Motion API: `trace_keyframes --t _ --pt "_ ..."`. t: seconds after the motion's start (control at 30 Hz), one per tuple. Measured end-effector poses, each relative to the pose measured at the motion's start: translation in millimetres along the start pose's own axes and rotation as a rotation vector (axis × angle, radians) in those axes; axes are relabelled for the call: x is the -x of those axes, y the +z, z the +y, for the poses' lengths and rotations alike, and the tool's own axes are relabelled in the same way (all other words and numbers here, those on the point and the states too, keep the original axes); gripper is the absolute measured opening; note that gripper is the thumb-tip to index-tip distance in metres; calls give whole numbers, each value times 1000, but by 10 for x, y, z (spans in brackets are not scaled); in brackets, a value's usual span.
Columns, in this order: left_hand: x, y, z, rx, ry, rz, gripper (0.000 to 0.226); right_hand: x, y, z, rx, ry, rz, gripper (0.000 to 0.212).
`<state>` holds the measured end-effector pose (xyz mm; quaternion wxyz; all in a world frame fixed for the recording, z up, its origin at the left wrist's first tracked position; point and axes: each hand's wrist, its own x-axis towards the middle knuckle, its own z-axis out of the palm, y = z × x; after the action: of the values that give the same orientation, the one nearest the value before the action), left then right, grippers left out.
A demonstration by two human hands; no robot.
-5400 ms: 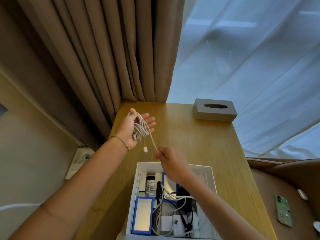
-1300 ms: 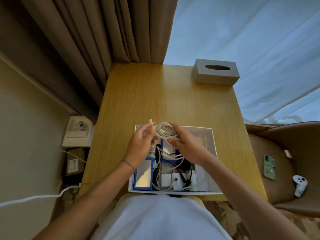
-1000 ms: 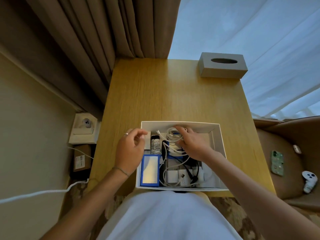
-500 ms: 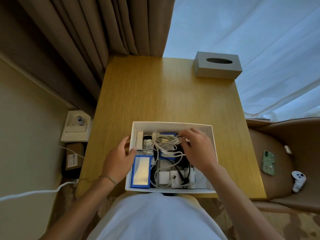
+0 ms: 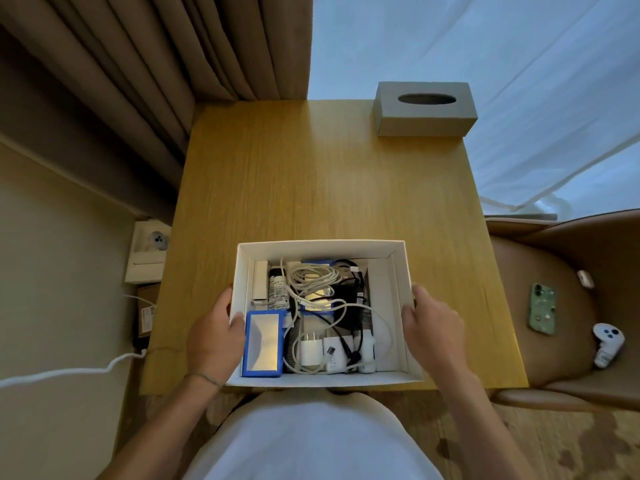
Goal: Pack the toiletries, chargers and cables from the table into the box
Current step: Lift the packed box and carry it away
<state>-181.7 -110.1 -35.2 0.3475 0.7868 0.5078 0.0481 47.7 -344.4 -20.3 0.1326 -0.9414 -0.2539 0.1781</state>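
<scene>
A white box [image 5: 401, 271] sits at the near edge of the wooden table [image 5: 325, 188]. Inside it lie a coiled white cable [image 5: 311, 277], a blue-framed mirror [image 5: 262, 344], a small dark bottle [image 5: 278, 289], white chargers [image 5: 323, 351] and black cables [image 5: 349, 296]. My left hand [image 5: 214, 336] grips the box's left wall, thumb over the rim. On the opposite wall, my right hand [image 5: 431, 329] holds the rim the same way.
A grey tissue box [image 5: 424, 109] stands at the table's far right corner. Brown curtains hang at the back left. A brown chair [image 5: 554, 306] to the right carries a green phone [image 5: 542, 310] and a white controller [image 5: 607, 342]. A wall socket [image 5: 152, 244] is on the left.
The coiled white cable went from my hands into the box. Both hands then left the contents and took hold of the box's side walls.
</scene>
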Motion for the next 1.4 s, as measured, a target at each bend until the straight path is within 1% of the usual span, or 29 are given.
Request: trace_keyframes --t 0.07,0.2,0.27,0.33,0.4,0.53,0.67,0.73,0.83,0.93,1.03,1.23,1.3,1.4 --pt "-9 4 32 15 2 -11 44 -27 -10 26 -42 -3 32 19" --pt "-111 -54 204 26 43 -29 44 -70 -69 46 -89 12 83 26" --pt "-192 -108 305 45 93 -50 45 -53 -121 42 -113 41 108 26" --pt "-282 -168 391 59 156 -77 45 7 -174 29 -132 75 151 20" --pt "-374 -220 459 70 214 -113 44 89 -216 -14 -144 109 189 20" --pt "-542 -304 564 24 337 -177 42 373 -286 -153 -129 240 307 20" --pt "-602 -318 666 11 466 -260 42 766 -322 -255 -132 385 368 8" --pt "-572 -316 740 -10 540 -289 42 998 -333 -291 -132 457 397 7" --pt "-479 -292 866 -31 639 -375 45 1405 -313 -319 -171 564 426 14" --pt "-346 -203 969 -108 761 -436 46 1822 -258 -318 -235 686 465 22" --pt "-146 -63 1052 -158 852 -515 47 2238 -152 -299 -224 815 530 30" --pt "447 235 1188 -237 1036 -669 48 3204 193 -276 -266 1042 702 18" --pt "709 301 1187 -254 1108 -723 51 3547 332 -303 -305 1132 716 13" --pt "1123 402 1133 -288 1202 -824 52 4082 576 -396 -385 1262 743 13"
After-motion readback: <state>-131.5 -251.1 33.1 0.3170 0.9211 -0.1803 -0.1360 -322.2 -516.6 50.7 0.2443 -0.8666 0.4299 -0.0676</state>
